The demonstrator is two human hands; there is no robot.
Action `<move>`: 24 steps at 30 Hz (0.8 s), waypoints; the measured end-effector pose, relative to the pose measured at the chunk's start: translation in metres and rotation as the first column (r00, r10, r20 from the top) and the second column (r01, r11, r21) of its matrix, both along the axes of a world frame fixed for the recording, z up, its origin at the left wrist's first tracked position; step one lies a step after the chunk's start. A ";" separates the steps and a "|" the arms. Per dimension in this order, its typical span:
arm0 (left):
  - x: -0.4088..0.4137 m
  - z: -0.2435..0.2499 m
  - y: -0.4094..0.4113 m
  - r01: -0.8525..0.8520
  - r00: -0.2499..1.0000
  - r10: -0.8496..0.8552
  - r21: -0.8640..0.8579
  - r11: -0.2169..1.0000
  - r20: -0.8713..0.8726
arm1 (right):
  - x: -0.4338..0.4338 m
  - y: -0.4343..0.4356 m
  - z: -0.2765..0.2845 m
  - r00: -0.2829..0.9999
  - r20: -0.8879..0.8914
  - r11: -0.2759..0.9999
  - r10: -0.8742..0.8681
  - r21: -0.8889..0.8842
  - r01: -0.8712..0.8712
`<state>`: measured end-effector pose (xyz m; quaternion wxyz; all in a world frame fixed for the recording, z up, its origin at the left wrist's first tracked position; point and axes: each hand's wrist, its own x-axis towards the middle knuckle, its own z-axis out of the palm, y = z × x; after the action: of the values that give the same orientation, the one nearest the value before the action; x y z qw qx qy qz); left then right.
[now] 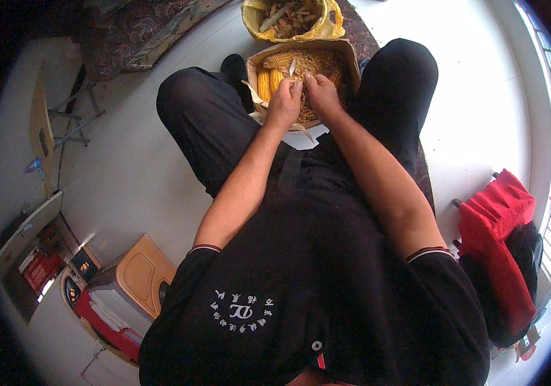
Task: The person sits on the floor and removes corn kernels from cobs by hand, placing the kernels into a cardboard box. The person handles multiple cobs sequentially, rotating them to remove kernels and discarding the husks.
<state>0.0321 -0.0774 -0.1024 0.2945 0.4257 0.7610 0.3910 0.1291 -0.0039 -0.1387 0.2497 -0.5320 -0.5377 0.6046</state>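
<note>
My left hand (pixel 284 105) and my right hand (pixel 324 99) come together over an open cardboard box (pixel 351 62) between my knees. Fingers and thumbs pinch a small piece of corn (pixel 303 81), which they largely hide. Loose corn kernels (pixel 308 115) cover much of the box's inside. Whole yellow ears of corn (pixel 264 86) lie along its left side, and another ear (pixel 278 60) rests across the far part. A pale scrap of husk (pixel 293 66) sticks up just beyond my left fingertips. Dry husk leaves (pixel 255 99) hang over the left rim.
Past the box stands a bucket lined with a yellow plastic bag (pixel 331 31), holding bare corn cobs (pixel 289 18). A folding table (pixel 43 130) is at the left, and a wooden cabinet (pixel 135 270) at the lower left. Red cloth (pixel 495 212) drapes a seat at the right.
</note>
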 end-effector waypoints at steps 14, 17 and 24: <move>-0.007 -0.001 -0.005 0.016 0.999 -0.010 -0.113 0.993 0.050 | 0.000 -0.006 0.032 0.986 0.157 0.987 0.055 0.144 -0.077; -0.002 -0.001 -0.001 0.012 1.000 -0.011 -0.128 0.992 0.012 | 0.004 -0.004 0.022 0.982 0.177 0.968 0.061 0.230 -0.101; 0.001 -0.005 -0.002 -0.005 0.998 -0.001 -0.110 0.994 -0.057 | 0.002 -0.005 0.030 0.985 0.171 0.969 0.029 0.238 -0.070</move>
<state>0.0336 -0.0793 -0.1074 0.2954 0.4191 0.7899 0.3363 0.1312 -0.0087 -0.1086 0.2522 -0.5325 -0.6398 0.4935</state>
